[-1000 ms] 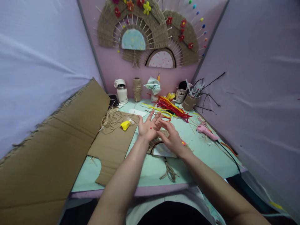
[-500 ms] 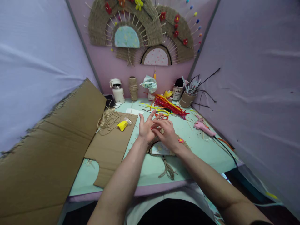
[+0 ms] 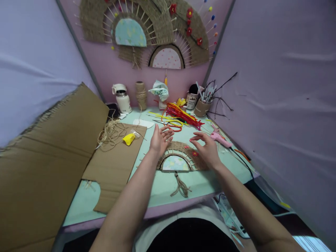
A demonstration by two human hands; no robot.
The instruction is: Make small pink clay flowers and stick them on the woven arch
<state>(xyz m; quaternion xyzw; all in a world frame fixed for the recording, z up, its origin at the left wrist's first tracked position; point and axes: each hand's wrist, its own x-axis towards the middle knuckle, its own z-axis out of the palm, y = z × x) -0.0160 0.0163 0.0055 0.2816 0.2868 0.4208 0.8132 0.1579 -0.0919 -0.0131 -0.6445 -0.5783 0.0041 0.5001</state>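
My left hand (image 3: 160,140) is raised over the left side of a half-round woven fan (image 3: 174,144), its palm turned inward and its fingers loosely spread, with nothing in it. Over the fan's right side, my right hand (image 3: 206,148) pinches thumb and forefinger together on a tiny red piece, too small to make out well. The fan has a pale floral half-circle (image 3: 175,163) at its centre and a twine tassel (image 3: 181,185) below. A red flower with a yellow middle (image 3: 195,153) and small red pieces (image 3: 186,147) lie on its woven part.
Behind my hands are scissors (image 3: 170,123) and red and yellow pipe cleaners (image 3: 183,115). A pink glue gun (image 3: 220,139) with its cord lies right. Cardboard (image 3: 118,164), tangled twine (image 3: 111,133) and a yellow packet (image 3: 128,139) are left. A twine spool (image 3: 141,96) stands at the back.
My hands have moved apart: the right one has left the left palm and gone right with the small red piece. More of the fan shows, and the whole view has shifted.
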